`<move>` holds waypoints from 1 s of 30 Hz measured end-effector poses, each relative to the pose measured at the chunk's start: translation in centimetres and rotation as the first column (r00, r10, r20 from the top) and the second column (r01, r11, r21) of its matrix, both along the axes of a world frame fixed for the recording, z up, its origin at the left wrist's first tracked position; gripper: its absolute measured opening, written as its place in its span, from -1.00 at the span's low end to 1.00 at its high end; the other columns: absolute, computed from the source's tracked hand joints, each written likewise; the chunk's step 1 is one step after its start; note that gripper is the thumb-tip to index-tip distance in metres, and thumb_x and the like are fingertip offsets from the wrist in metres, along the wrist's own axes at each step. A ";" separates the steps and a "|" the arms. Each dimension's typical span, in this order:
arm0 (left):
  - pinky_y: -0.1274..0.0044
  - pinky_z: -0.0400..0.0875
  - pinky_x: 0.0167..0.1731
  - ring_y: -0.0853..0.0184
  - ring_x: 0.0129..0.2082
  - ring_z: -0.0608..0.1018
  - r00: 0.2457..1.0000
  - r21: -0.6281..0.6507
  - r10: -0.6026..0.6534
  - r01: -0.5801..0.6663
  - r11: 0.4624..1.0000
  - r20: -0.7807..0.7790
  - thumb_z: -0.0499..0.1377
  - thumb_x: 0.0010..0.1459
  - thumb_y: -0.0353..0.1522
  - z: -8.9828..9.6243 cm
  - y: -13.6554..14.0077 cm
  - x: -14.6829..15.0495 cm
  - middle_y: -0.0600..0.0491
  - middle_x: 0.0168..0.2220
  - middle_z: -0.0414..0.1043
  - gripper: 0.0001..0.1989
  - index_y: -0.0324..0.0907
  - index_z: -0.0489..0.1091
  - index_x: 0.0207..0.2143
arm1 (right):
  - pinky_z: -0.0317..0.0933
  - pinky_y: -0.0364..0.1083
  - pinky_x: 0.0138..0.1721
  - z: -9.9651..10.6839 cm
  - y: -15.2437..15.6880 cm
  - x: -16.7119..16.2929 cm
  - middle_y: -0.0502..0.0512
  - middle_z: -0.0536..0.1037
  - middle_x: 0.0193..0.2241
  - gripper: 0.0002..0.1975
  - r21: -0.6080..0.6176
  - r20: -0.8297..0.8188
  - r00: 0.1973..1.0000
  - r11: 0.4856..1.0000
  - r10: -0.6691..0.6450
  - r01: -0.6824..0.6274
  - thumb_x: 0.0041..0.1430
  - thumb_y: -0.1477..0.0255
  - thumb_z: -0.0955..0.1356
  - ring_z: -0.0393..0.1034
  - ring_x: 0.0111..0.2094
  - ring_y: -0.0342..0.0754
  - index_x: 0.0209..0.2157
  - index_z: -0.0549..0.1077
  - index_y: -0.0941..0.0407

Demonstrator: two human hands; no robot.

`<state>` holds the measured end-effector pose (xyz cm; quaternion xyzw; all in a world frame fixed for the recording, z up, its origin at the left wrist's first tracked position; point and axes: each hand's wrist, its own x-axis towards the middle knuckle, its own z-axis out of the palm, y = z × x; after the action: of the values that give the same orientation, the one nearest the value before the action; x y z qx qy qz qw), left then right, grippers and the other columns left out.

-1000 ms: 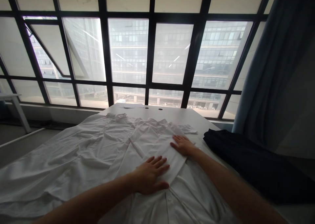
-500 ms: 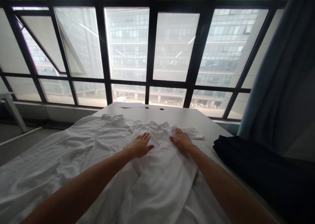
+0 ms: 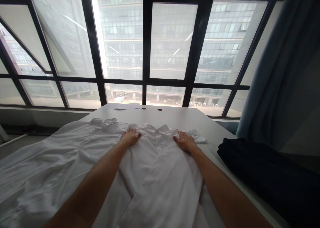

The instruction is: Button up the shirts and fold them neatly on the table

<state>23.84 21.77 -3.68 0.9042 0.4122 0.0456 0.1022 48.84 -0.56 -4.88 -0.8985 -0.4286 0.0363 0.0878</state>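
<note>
A white shirt (image 3: 150,168) lies spread on the white table (image 3: 175,116), its bunched collar end toward the windows. My left hand (image 3: 131,137) rests palm down on the upper left part of this shirt, fingers stretched out. Flat on its upper right part lies my right hand (image 3: 184,140), fingers also extended. Neither hand grips anything. Sleeves appear folded over the front of the shirt between my forearms. Beside my left arm, more rumpled white cloth (image 3: 60,161) covers the table; where it parts from the shirt I cannot tell.
A dark folded cloth (image 3: 265,174) lies at the right edge of the table. Behind it hangs a blue-grey curtain (image 3: 277,71). White sheets (image 3: 122,106) lie at the far end, near two round holes in the tabletop. Black-framed windows (image 3: 147,37) stand beyond.
My left hand has moved left and forward over the shirt, toward its upper left corner. My right hand stays in nearly the same place. The view has shifted slightly.
</note>
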 end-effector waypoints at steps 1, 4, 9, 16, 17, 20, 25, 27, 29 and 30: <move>0.11 -0.11 0.22 0.04 0.34 0.00 0.999 0.003 0.026 -0.026 1.000 0.026 -0.15 0.30 -0.05 0.1 0.2 0.3 -0.27 0.34 -0.09 -0.35 -0.22 -0.01 0.31 | -0.33 0.21 0.29 -0.1 0.0 0.0 0.19 -0.09 0.36 -0.23 0.012 0.005 1.000 1.000 0.001 -0.001 0.28 0.01 -0.03 -0.26 0.36 0.09 0.35 -0.06 0.19; 0.22 0.07 0.18 0.00 0.25 0.21 0.975 0.005 0.097 -0.100 0.995 0.198 0.08 0.21 -0.13 0.7 0.6 1.1 -0.32 0.24 0.16 -0.29 -0.26 0.00 0.30 | -0.22 0.19 0.27 -0.2 -0.2 0.4 0.19 0.08 0.32 -0.33 0.091 0.033 0.999 0.996 0.011 -0.014 0.30 0.08 0.03 -0.10 0.32 0.11 0.33 0.03 0.12; 0.48 0.29 -0.02 0.15 0.07 0.44 0.882 -0.132 0.212 -0.172 0.976 0.420 0.20 0.10 -0.29 1.6 1.2 2.0 -0.23 0.07 0.40 -0.45 -0.29 0.29 0.14 | 0.09 -0.03 0.16 -0.1 -0.3 1.7 0.12 0.40 0.14 -0.47 0.331 -0.043 0.998 0.943 0.036 -0.020 0.19 0.27 0.24 0.28 0.13 0.04 0.18 0.32 0.08; 0.58 0.30 -0.34 0.29 -0.30 0.54 0.847 -0.222 0.245 -0.155 0.963 0.471 0.17 0.11 -0.29 2.4 1.9 1.9 -0.07 -0.29 0.56 -0.76 -0.28 0.53 -0.29 | 0.16 0.05 0.14 -0.1 0.4 2.2 0.07 0.50 0.05 -0.52 0.426 -0.289 0.953 0.904 0.096 0.038 0.08 0.32 0.32 0.33 0.10 0.09 0.07 0.45 0.08; 0.59 0.29 -0.35 0.31 -0.31 0.53 0.833 -0.215 0.241 -0.151 0.965 0.499 0.16 0.12 -0.30 2.7 2.0 1.8 -0.06 -0.27 0.56 -0.76 -0.28 0.52 -0.26 | 0.17 0.05 0.14 0.3 0.5 2.2 0.10 0.48 0.07 -0.51 0.461 -0.309 0.944 0.886 0.116 0.042 0.08 0.34 0.32 0.33 0.11 0.10 0.07 0.45 0.11; 0.60 0.29 -0.34 0.34 -0.32 0.50 0.756 -0.174 0.214 -0.133 0.976 0.619 0.16 0.11 -0.30 4.5 2.4 1.8 -0.02 -0.27 0.55 -0.74 -0.28 0.50 -0.22 | 0.16 0.04 0.16 2.4 0.4 2.0 0.19 0.38 0.15 -0.48 0.592 -0.310 0.934 0.805 0.179 0.042 0.09 0.38 0.30 0.28 0.15 0.10 0.10 0.40 0.21; 0.54 0.33 -0.25 0.27 -0.24 0.52 0.688 -0.057 0.161 -0.172 0.984 0.708 0.11 0.19 -0.25 9.4 3.1 2.3 -0.08 -0.18 0.54 -0.66 -0.29 0.48 -0.11 | 0.07 0.01 0.20 8.1 0.6 2.1 0.24 0.11 0.30 -0.41 0.600 -0.187 0.972 0.800 0.142 -0.002 0.26 0.30 0.17 0.12 0.23 0.06 0.25 0.16 0.28; 0.48 0.34 -0.17 0.16 -0.10 0.50 0.750 -0.060 0.195 -0.204 0.977 0.632 0.07 0.23 -0.21 10.6 3.0 2.4 -0.20 -0.02 0.47 -0.52 -0.35 0.36 0.07 | -0.04 0.08 0.24 9.3 0.7 1.7 0.29 0.02 0.33 -0.39 0.530 -0.168 0.982 0.848 0.088 0.015 0.30 0.27 0.15 0.01 0.28 0.11 0.29 0.08 0.29; 0.40 0.32 -0.05 0.04 0.09 0.40 0.840 -0.072 0.236 -0.231 0.970 0.489 0.07 0.24 -0.16 10.6 2.3 2.1 -0.34 0.16 0.28 -0.32 -0.44 0.09 0.25 | -0.22 0.22 0.27 9.3 0.4 0.6 0.32 -0.04 0.34 -0.41 0.419 -0.132 0.990 0.908 0.057 0.004 0.32 0.23 0.15 -0.12 0.32 0.18 0.27 0.13 0.25; 0.36 0.28 0.02 0.00 0.18 0.31 0.883 -0.064 0.229 -0.223 0.973 0.409 0.07 0.23 -0.14 10.1 1.6 1.9 -0.38 0.23 0.15 -0.24 -0.47 -0.03 0.30 | -0.32 0.28 0.26 8.8 0.1 -0.4 0.31 -0.05 0.35 -0.44 0.349 -0.107 0.993 0.937 0.052 -0.012 0.32 0.22 0.15 -0.17 0.33 0.20 0.24 0.19 0.23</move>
<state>25.70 23.36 6.42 0.8190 0.4841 0.2443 0.1879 48.43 -0.46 3.89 -0.8581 -0.4372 0.0130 0.2692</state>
